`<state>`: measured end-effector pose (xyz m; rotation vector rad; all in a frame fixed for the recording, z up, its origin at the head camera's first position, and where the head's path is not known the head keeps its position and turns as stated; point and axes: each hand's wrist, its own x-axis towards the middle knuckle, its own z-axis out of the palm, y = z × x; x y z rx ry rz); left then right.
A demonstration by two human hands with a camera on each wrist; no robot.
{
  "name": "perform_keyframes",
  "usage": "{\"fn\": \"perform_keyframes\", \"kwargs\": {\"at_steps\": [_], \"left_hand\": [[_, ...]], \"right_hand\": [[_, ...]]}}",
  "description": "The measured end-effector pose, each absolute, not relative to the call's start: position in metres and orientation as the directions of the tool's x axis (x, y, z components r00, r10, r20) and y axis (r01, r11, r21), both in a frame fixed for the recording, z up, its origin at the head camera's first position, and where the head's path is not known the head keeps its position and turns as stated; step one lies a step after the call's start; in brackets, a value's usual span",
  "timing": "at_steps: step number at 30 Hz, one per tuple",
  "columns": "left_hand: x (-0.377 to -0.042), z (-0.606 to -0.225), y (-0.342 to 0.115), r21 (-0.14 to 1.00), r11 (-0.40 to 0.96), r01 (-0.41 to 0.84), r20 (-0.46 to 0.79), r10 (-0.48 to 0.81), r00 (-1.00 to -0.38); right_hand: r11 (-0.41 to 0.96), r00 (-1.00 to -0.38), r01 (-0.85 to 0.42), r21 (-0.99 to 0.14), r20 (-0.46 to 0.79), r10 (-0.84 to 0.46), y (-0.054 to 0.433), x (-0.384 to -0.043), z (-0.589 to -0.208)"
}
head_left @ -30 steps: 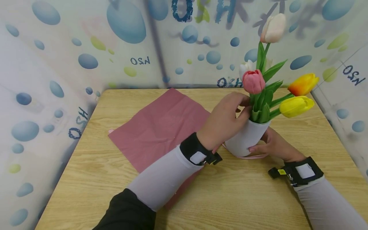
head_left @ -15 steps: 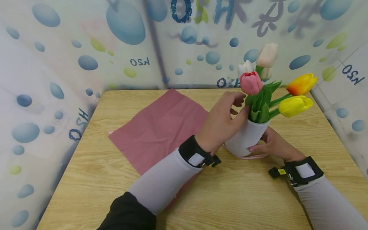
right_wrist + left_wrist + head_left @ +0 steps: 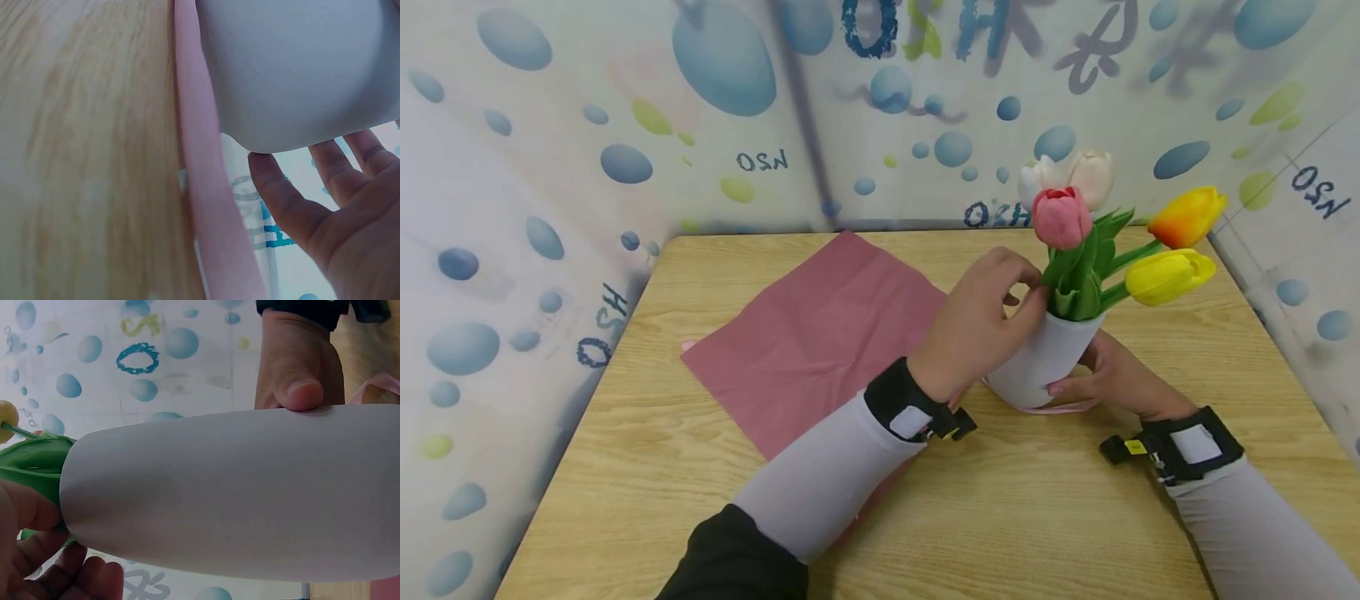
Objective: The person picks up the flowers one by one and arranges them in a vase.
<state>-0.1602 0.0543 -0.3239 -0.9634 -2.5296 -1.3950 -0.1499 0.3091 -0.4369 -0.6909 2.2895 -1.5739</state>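
Observation:
A white vase, leaning a little to the right, holds several tulips with green leaves. A pale peach tulip rises beside a white tulip and behind a pink tulip. An orange-yellow tulip and a yellow tulip lean out to the right. At the rim, my left hand pinches a tulip stem between thumb and forefinger; the pinched spot is partly hidden. My right hand grips the vase low down, thumb in front, fingers against its far side.
Mauve wrapping paper lies flat on the wooden table, partly under my left forearm. A pink ribbon runs by the vase's base. Behind the table stands a wall with a blue bubble pattern.
The pale peach tulip has sunk well down into the vase, its bloom now level with the white one. My left fingers spread slightly, then closed together again. The right hand stayed on the vase.

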Motion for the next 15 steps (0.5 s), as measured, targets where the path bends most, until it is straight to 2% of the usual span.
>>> {"fn": "perform_keyframes", "kwargs": {"at_steps": [15], "left_hand": [[-0.1568, -0.3335, 0.0471, 0.743, 0.395, 0.540, 0.343, 0.468, -0.814]], "right_hand": [[0.306, -0.853, -0.215, -0.927, 0.026, -0.521, 0.3086, -0.1492, -0.4360]]}}
